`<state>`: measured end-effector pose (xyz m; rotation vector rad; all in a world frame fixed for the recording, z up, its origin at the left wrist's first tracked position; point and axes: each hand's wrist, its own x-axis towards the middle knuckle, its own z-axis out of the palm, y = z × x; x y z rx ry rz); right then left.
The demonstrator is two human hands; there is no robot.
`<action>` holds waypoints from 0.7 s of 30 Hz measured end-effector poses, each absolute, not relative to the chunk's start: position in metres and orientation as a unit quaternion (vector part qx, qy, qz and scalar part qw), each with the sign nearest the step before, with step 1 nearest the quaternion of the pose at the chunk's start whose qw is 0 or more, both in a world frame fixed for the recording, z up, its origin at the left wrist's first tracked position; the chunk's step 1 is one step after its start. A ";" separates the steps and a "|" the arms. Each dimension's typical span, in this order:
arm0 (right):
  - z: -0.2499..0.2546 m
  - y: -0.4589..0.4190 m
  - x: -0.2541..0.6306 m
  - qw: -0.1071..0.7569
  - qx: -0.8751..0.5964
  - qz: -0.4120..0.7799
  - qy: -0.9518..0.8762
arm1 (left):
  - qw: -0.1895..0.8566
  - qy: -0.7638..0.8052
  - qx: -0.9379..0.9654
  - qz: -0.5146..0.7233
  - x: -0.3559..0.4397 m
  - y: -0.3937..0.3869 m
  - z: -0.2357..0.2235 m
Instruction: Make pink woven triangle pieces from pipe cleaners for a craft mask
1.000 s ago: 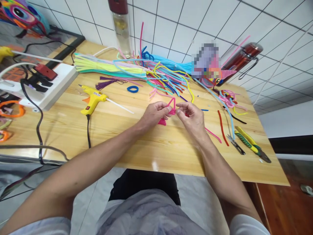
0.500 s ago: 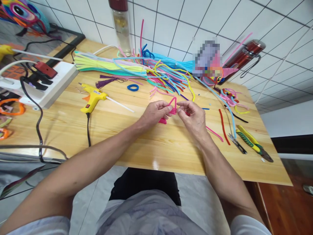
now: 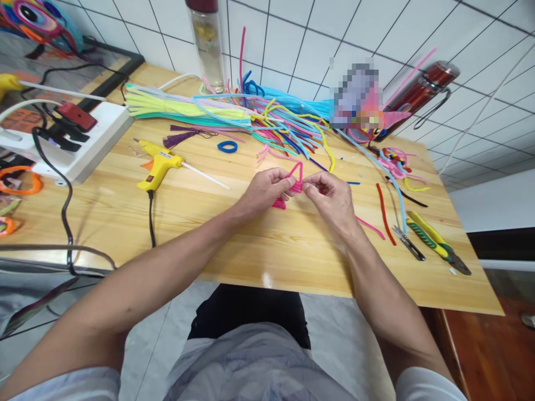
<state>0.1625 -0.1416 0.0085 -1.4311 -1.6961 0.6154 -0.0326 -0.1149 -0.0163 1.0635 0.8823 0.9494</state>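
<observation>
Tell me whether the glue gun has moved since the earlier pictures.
No. Judged against the power strip, the glue gun lies in the same spot; only the whole view has shifted slightly.

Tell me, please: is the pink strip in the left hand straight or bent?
Bent: in the left hand, the pink strip makes a pointed peak. Whether its ends join, I cannot tell.
</observation>
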 end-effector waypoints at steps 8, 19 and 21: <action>0.009 -0.142 0.161 0.414 -0.561 0.234 -0.677 | 0.669 0.384 0.483 0.414 -0.033 -0.115 -0.018; 0.008 -0.144 0.160 0.415 -0.570 0.224 -0.673 | 0.677 0.400 0.463 0.409 -0.033 -0.117 -0.010; 0.008 -0.143 0.160 0.416 -0.570 0.222 -0.673 | 0.677 0.400 0.463 0.409 -0.033 -0.117 -0.010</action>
